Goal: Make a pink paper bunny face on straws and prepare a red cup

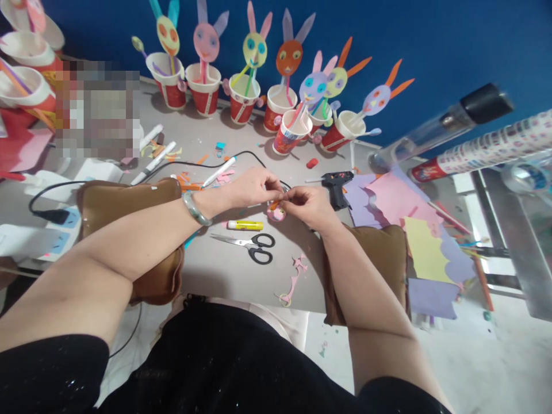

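My left hand (260, 187) and my right hand (308, 206) meet over the middle of the table, fingertips pinched close together. A small orange paper piece (274, 204) shows at the tips of my right fingers. What my left fingers pinch is hidden. Just beneath is a round pink paper face (276, 215), partly covered by the fingers. Nearer me lie a yellow glue stick (245, 225) and black-handled scissors (254, 247). A black hot glue gun (337, 187) rests beyond my right hand.
Red and white paper cups (204, 92) with rabbit-faced figures line the back by the blue wall. Brown cushions (129, 207) lie under both forearms. Coloured paper sheets (397, 201) are piled right. White markers (219, 171), paper scraps (295, 276) and a black cable (190, 163) lie about.
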Demonstrator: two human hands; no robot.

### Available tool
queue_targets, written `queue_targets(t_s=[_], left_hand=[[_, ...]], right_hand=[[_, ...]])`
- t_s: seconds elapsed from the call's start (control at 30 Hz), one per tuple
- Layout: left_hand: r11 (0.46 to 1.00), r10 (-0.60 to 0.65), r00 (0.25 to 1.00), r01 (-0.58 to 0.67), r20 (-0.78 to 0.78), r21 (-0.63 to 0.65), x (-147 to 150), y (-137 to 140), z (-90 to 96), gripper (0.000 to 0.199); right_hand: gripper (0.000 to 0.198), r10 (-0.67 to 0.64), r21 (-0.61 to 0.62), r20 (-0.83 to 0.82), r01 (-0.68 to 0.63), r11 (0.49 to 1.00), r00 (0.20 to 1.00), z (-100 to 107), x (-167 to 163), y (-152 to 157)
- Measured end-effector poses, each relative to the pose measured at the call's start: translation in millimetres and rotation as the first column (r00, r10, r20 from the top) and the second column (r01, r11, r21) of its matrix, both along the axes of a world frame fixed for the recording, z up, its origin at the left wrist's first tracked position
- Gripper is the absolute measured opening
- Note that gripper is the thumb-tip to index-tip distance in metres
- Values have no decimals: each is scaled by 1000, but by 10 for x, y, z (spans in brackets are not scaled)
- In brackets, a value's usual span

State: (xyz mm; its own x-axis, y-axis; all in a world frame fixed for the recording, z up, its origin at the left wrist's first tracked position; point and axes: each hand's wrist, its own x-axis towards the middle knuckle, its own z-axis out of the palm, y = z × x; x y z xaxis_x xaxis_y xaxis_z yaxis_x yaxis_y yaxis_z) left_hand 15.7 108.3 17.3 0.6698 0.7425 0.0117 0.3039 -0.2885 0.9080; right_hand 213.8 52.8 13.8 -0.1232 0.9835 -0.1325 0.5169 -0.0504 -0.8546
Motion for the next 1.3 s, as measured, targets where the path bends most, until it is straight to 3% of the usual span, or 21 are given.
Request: queue_targets(t_s=[0.17, 0.33, 0.4, 0.53, 0.73, 0.87, 1.0, 1.13, 1.3], left_hand=[[1000, 11, 1000, -11, 6, -8, 17, -27, 16, 16], [990, 141, 990, -140, -12, 8, 28, 4, -42, 26], [987, 150, 985, -145, -88, 62, 23, 7, -86, 25], [972, 97, 941, -20, -323, 233, 51, -69, -139, 26], [953, 67, 888, 79, -455, 293, 161, -153, -143, 32], [956, 31, 876, 115, -482, 270, 168, -131, -145, 29], [955, 32, 905, 98, -425, 281, 156, -127, -144, 21], [984, 20, 941, 43, -338, 176, 144, -114, -137, 17], [991, 42, 997, -50, -69, -125, 108, -91, -105, 14]], right_hand=[[27, -9, -3, -46, 8, 1000, 999, -14, -12, 1], [26, -107, 50, -88, 112, 992, 990, -2, 23, 28], [27, -205, 74, -158, 218, 973, 966, -21, 48, 54], [31, -306, 78, -319, 347, 935, 897, -77, 73, 110], [36, -289, -74, -499, 292, 953, 817, -87, 51, 119], [43, -252, -176, -515, 186, 967, 819, -66, 53, 99], [49, -225, -167, -497, 162, 973, 838, -56, 69, 92], [43, -210, -56, -466, 209, 976, 859, -62, 80, 95], [38, -251, 57, -388, 294, 954, 887, -66, 79, 90]])
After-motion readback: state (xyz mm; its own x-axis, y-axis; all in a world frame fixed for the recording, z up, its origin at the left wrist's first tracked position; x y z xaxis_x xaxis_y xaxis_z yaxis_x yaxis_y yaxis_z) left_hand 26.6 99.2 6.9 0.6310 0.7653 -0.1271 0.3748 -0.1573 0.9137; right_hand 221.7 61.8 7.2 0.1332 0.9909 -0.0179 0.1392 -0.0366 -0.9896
